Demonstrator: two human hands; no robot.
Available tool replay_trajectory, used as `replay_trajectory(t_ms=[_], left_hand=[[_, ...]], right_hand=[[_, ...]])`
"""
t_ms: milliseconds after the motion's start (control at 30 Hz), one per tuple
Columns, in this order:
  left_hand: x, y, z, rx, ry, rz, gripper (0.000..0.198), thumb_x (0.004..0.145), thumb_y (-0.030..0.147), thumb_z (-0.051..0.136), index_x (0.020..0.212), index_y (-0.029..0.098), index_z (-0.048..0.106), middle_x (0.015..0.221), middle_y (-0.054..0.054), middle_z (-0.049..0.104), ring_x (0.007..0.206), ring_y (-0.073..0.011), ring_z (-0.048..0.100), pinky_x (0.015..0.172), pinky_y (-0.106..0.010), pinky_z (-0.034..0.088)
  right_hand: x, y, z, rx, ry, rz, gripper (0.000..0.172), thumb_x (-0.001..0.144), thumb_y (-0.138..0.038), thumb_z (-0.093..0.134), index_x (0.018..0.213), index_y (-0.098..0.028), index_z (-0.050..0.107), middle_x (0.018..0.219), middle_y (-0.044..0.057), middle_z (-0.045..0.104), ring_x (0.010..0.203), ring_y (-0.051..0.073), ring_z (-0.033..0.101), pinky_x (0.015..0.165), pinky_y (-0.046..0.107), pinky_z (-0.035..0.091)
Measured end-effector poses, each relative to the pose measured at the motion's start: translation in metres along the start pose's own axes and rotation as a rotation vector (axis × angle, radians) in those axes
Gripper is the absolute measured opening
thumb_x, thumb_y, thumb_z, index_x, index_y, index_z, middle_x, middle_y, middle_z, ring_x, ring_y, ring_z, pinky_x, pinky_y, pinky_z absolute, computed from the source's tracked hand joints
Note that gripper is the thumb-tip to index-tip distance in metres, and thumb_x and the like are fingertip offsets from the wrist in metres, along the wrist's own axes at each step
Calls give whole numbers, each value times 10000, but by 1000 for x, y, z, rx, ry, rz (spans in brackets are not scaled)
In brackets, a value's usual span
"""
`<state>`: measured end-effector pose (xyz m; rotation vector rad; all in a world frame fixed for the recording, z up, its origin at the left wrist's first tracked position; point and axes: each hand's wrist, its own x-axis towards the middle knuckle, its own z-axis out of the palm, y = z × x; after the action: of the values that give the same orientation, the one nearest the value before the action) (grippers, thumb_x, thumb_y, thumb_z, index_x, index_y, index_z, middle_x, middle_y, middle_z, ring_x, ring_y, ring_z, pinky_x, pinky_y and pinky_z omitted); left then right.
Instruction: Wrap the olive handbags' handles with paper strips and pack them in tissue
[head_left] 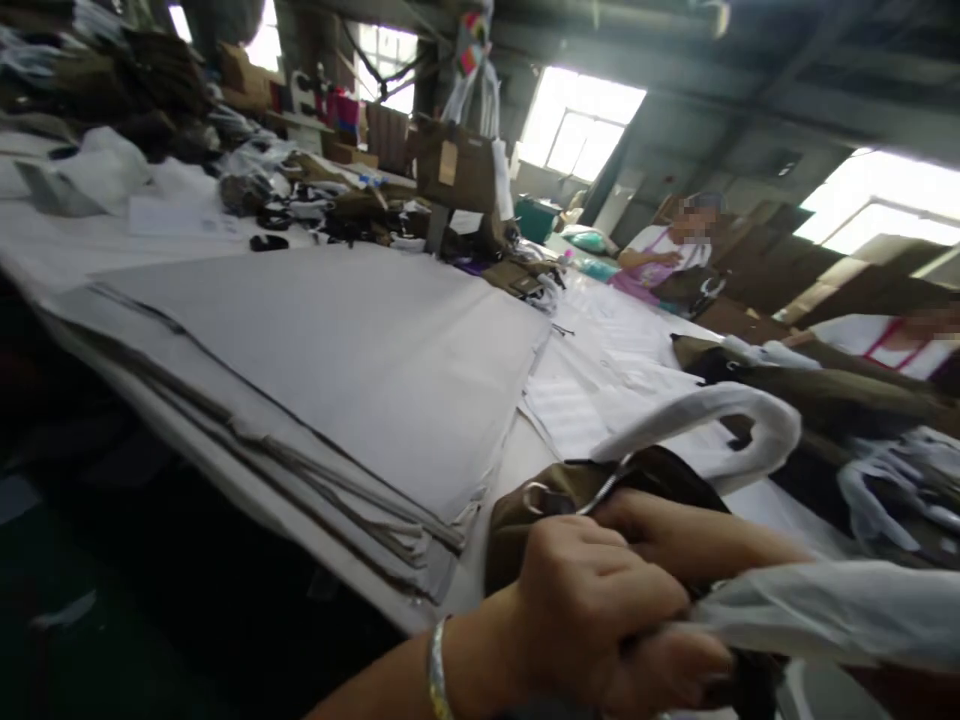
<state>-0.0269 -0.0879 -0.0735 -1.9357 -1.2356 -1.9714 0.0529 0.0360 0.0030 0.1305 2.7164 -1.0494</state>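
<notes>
An olive-brown handbag (517, 510) with dark trim and a metal ring lies at the lower right, partly hidden by my hands. One handle (772, 430) wrapped in white film arches up behind it, and more white wrapping (840, 605) crosses in front of my right forearm. My left hand (592, 600), with a bracelet at the wrist, is closed on the bag's dark edge. Just beyond it, my right hand (637, 515) reaches in at the bag's opening. Its fingers are hidden by the left hand and the bag.
A stack of large grey sheets (360, 350) covers much of the white table (592, 400). An upright brown bag (457, 170) stands behind it among loose bags and wrapping. More bags (840, 400) lie to the right, where two people (652, 260) work. The table's edge runs along the left.
</notes>
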Motion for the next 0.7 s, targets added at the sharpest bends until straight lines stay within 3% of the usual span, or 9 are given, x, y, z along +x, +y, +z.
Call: replay_trajectory(t_ms=[67,133,267,333,433,500,600,700], left_hand=[[0,0,-15,-36,10,-89,604,1036,500,244,704,161,618,561,-24,578,532,-133,553,550,-302,378],[4,1,-29,-82,-58,-243,591,1046,488,233,787,157,648,602,-25,576,577,-135,553,581,-288,379],[25,1,-39,-14,-328,-558,346,1002,390,485,786,186,663,622,17,576,581,-106,546,571,-233,379],[42,0,-32,-10,-463,-587,188,950,356,591,885,217,701,741,23,668,669,-111,613,630,-212,428],[67,4,-8,-63,-663,-485,161,913,302,626,1031,260,728,943,24,739,812,-125,668,724,-204,468],[80,11,14,-56,-846,-421,177,923,304,609,1028,261,745,970,21,748,832,-134,668,732,-214,464],[87,22,50,-20,-1107,-414,279,978,405,528,1083,262,745,971,6,762,829,-157,673,723,-246,449],[82,28,78,57,-1229,-398,401,966,519,511,962,203,758,831,-15,752,696,-158,642,620,-259,399]], right_hand=[[-38,3,-23,13,69,33,260,982,-363,609,1124,-200,753,1090,42,750,979,187,712,884,254,575],[-82,7,-30,26,309,115,279,1000,-362,575,1169,-209,737,1122,59,742,1032,193,700,934,249,548],[-161,22,0,-47,928,336,338,956,-493,595,1004,-191,740,832,70,743,725,189,702,690,273,574],[-186,34,23,-189,1078,471,386,945,-545,563,1018,-206,731,909,80,744,751,213,700,699,318,563],[-203,49,50,-270,1022,644,459,947,-584,495,1116,-213,707,1042,98,724,831,247,694,708,353,534],[-204,52,62,-104,936,665,534,954,-622,449,1197,-200,668,866,78,712,702,218,668,614,321,504],[-198,49,76,365,847,558,608,945,-654,474,1352,-208,542,604,-30,567,436,131,503,424,236,379],[-189,46,87,635,924,402,575,934,-591,560,1386,-241,498,592,-72,486,399,80,379,376,189,273]])
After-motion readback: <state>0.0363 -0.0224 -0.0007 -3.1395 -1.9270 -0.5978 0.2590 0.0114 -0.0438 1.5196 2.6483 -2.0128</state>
